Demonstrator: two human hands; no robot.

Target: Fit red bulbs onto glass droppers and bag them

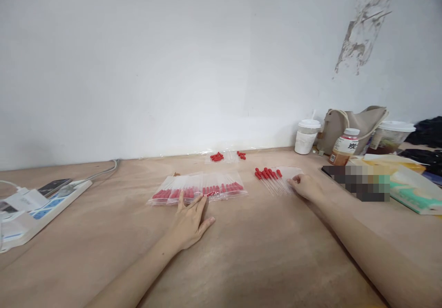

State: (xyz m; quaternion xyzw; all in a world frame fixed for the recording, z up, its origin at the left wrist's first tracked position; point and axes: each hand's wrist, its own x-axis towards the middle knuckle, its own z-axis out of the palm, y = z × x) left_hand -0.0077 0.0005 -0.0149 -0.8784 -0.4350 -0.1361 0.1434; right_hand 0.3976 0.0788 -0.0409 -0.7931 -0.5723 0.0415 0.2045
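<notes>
Several clear zip bags (179, 188) lie overlapping in a row on the table, with red-bulbed glass droppers inside. My left hand (189, 223) rests at their near edge, fingers spread, the fingertips touching the bags. To the right, loose droppers (267, 175) lie fanned out, red bulbs away from me and thin clear stems toward me. Beside and partly beneath them is a flat clear bag (286, 172). My right hand (305, 187) pinches that bag's right edge between thumb and fingers; the exact grip is small in view.
Loose red bulbs (217, 157) lie on clear plastic near the wall. A power strip (51, 211) with chargers is at left. At right stand a white-lidded cup (307, 136), a drink bottle (344, 147), a grey bag (361, 124) and a tissue pack (416, 190).
</notes>
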